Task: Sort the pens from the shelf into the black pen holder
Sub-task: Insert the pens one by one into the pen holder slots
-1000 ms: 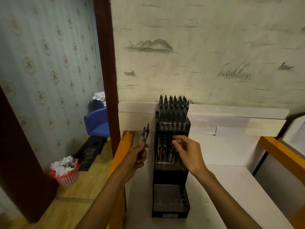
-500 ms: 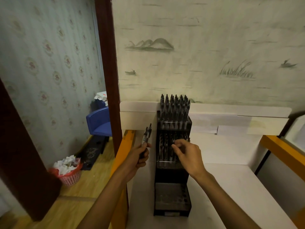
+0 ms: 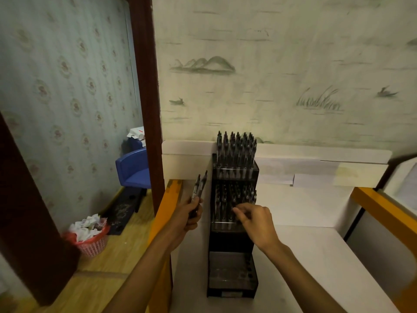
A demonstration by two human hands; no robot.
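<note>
A tall black pen holder (image 3: 232,242) with three stepped tiers stands on the white shelf (image 3: 316,256). Its top tier is packed with several dark pens (image 3: 235,150), the middle tier also holds several, and the bottom tier (image 3: 232,274) shows only bare holes. My left hand (image 3: 187,216) grips a small bunch of dark pens (image 3: 199,185) upright, just left of the holder. My right hand (image 3: 256,219) is at the middle tier, fingertips pinched among the pens there; whether they grip a pen is hidden.
A dark wooden door post (image 3: 146,98) rises left of the shelf, and an orange rail (image 3: 167,204) runs along its left edge. Beyond the doorway are a blue chair (image 3: 133,168) and a pink waste basket (image 3: 90,239) full of paper. Another orange-edged ledge (image 3: 383,208) stands at the right.
My right hand has dropped slightly lower along the middle tier. The left hand with its pens has stayed almost where it was.
</note>
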